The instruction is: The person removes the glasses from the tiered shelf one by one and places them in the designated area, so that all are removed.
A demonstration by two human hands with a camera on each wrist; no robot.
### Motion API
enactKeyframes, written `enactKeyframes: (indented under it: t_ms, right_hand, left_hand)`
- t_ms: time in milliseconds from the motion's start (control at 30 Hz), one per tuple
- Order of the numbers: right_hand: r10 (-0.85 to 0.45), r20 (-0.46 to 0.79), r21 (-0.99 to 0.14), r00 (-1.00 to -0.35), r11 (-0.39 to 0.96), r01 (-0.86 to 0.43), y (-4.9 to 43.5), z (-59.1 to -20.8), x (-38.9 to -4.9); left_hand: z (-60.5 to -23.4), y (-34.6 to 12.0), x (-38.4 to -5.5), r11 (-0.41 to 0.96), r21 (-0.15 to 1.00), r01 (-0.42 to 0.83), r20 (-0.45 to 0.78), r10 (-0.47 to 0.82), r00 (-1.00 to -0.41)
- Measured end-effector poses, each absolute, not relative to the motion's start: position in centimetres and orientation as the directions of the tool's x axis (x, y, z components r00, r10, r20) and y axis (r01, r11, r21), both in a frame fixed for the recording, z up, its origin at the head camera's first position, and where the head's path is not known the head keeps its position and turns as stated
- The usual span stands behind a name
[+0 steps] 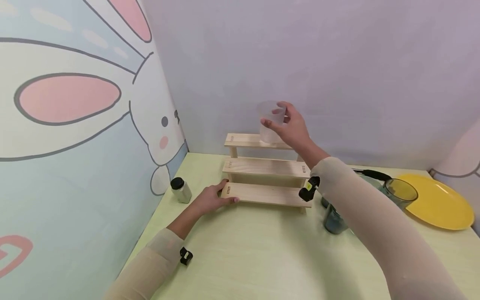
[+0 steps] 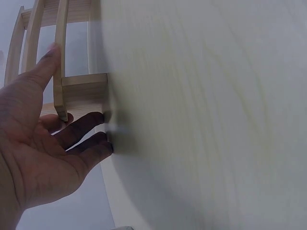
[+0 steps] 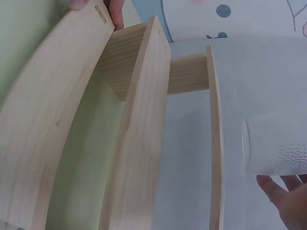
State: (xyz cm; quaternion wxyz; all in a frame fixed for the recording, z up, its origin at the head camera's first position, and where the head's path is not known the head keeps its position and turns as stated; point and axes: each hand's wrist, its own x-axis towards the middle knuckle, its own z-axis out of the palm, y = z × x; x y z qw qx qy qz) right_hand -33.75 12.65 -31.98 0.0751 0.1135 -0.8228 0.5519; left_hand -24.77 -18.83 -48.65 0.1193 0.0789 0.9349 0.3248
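A three-step wooden rack (image 1: 268,167) stands on the table against the back wall. My left hand (image 1: 208,200) grips the left end of its lowest shelf; in the left wrist view the thumb lies on one side of the board (image 2: 58,91) and the index finger on the other. My right hand (image 1: 294,128) holds a clear, frosted-looking plastic cup (image 1: 268,132) at the top shelf, thumb on one side and fingers on the other. In the right wrist view, a gap shows between the textured cup (image 3: 276,146) and the top shelf's edge (image 3: 215,143).
A small jar (image 1: 182,193) with a black lid stands left of the rack. To the right are a dark glass (image 1: 334,223), a tinted tumbler (image 1: 401,192), a black handle (image 1: 376,174) and a yellow plate (image 1: 446,206). Walls bound the table at the left and back.
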Motion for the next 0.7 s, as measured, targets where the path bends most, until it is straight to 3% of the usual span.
enactKeyframes:
  t_ms: [700]
  right_hand:
    - [-0.064, 0.261, -0.843, -0.963, 0.472, -0.259, 20.3, -31.8, -30.3]
  left_hand:
    - [-48.8, -19.5, -25.0, 0.767, 0.636, 0.082, -0.16, 0.235, -0.959]
